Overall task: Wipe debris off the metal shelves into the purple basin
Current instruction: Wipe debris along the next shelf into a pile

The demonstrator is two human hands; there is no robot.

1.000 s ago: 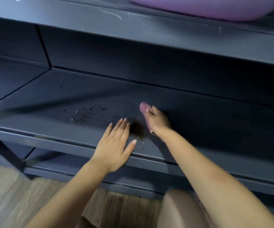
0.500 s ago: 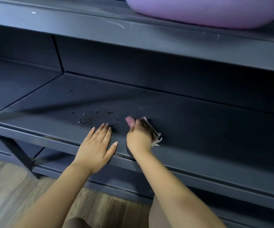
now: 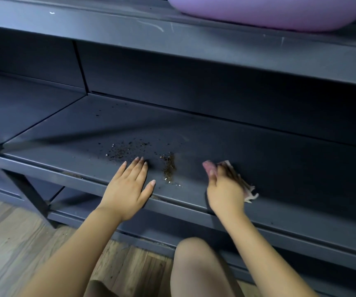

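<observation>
Dark brown debris point(image 3: 169, 166) lies in a narrow heap on the dark metal shelf point(image 3: 279, 159), with a wider scatter of crumbs point(image 3: 125, 150) to its left. My left hand point(image 3: 130, 187) rests flat on the shelf's front part, fingers straight, just left of the heap. My right hand point(image 3: 224, 189) holds a pink and white cloth point(image 3: 248, 192) against the shelf, to the right of the heap. The purple basin point(image 3: 269, 11) sits on the shelf above, at the top right, only its underside visible.
An upper shelf edge point(image 3: 172, 39) overhangs the working shelf. A dark diagonal brace point(image 3: 29, 191) and lower rails stand at the left. Wooden floor point(image 3: 12, 243) lies below. My knee point(image 3: 198, 269) is close to the shelf front.
My right hand with the cloth swept left toward my left hand, then drew back to the right, leaving a narrow heap of debris between the hands. The left hand stayed flat.
</observation>
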